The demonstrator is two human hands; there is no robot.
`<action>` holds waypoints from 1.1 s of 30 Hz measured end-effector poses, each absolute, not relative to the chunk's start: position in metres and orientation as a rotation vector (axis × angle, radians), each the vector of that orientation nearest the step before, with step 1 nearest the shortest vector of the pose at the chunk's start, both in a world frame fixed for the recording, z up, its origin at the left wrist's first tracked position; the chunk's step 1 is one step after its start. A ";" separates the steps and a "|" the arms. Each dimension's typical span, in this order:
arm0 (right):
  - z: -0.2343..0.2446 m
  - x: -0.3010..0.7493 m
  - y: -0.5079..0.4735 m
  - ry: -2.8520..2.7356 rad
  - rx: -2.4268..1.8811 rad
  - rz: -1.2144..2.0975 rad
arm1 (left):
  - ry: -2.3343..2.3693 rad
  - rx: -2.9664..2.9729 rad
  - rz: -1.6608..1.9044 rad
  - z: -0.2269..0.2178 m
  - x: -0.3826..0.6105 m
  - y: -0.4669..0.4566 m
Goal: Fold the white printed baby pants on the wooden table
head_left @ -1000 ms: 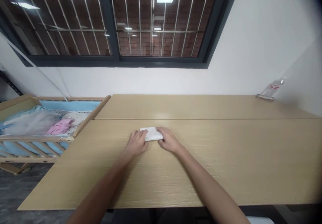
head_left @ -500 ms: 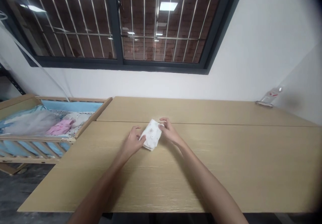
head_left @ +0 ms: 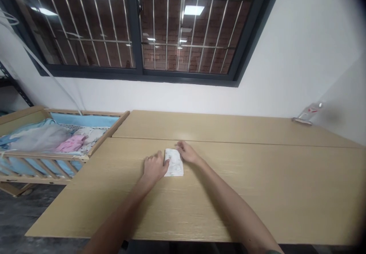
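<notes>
A small folded white cloth [head_left: 174, 164] with faint printed marks lies on the wooden table, its edges roughly squared to me. At its left edge, the thumb of my left hand [head_left: 154, 167] touches the cloth while the other fingers rest apart on the tabletop. My right hand [head_left: 187, 152] is at the upper right corner, its fingers bent and closed with the thumb on the cloth's edge. Whether the cloth is pinched there is partly hidden by the fingers.
The pale wooden table [head_left: 257, 193] has a seam across its far part. To the left stands a wooden crib [head_left: 111, 130] with blue lining and a pink cloth [head_left: 71, 143] inside. A clear plastic packet [head_left: 307, 114] leans at the far right corner. A barred window is above.
The cloth has turned from a tilted position to square and lies flatter, slightly closer to me. My left hand has moved down a little, and my right hand has shifted slightly left and nearer.
</notes>
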State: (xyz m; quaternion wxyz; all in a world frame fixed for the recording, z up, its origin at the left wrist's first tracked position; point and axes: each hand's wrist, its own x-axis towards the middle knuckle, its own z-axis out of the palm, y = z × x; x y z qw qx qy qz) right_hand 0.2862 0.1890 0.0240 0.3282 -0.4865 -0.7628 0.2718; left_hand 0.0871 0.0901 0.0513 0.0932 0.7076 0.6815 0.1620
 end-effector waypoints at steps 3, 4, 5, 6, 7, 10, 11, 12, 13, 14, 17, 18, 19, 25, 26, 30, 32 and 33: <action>0.045 0.291 0.170 -2.171 -1.264 0.491 | 2.050 2.255 0.524 0.061 0.103 0.064; 0.052 0.292 0.162 -2.254 -1.221 0.457 | 2.025 2.310 0.563 0.058 0.112 0.052; 0.059 0.291 0.153 -2.341 -1.161 0.449 | 1.992 2.349 0.614 0.053 0.121 0.040; 0.064 0.289 0.144 -2.422 -1.089 0.455 | 1.965 2.372 0.677 0.045 0.131 0.029; 0.068 0.287 0.135 -2.497 -1.009 0.469 | 1.957 2.385 0.733 0.035 0.140 0.019; 0.073 0.279 0.111 -2.684 -0.749 0.548 | 2.001 2.383 0.797 0.004 0.161 0.001; 0.071 0.277 0.105 -2.724 -0.677 0.580 | 2.019 2.378 0.793 -0.005 0.165 -0.001; 0.069 0.276 0.101 -2.754 -0.625 0.613 | 2.024 2.378 0.785 -0.012 0.167 -0.001; 0.066 0.276 0.098 -2.775 -0.596 0.644 | 2.019 2.379 0.779 -0.017 0.168 -0.001; 0.063 0.277 0.097 -2.786 -0.586 0.671 | 2.008 2.378 0.779 -0.020 0.168 -0.001; 0.051 0.280 0.103 -2.795 -0.601 0.716 | 2.013 2.345 0.809 -0.024 0.167 0.000; 0.048 0.282 0.109 -2.787 -0.617 0.721 | 2.030 2.329 0.816 -0.024 0.167 -0.001; 0.045 0.283 0.115 -2.775 -0.638 0.721 | 2.048 2.315 0.816 -0.023 0.166 -0.001; 0.037 0.293 0.163 -2.716 -0.779 0.613 | 2.034 2.274 0.796 -0.021 0.165 0.001; 0.035 0.294 0.170 -2.698 -0.797 0.594 | 2.030 2.276 0.801 -0.021 0.165 0.001; 0.028 0.295 0.189 -2.665 -0.857 0.544 | 2.032 2.294 0.809 -0.024 0.167 0.000; 0.027 0.295 0.193 -2.677 -0.888 0.539 | 2.040 2.305 0.804 -0.021 0.167 0.000; 0.027 0.295 0.194 -2.679 -0.911 0.544 | 2.034 2.314 0.792 -0.018 0.165 0.001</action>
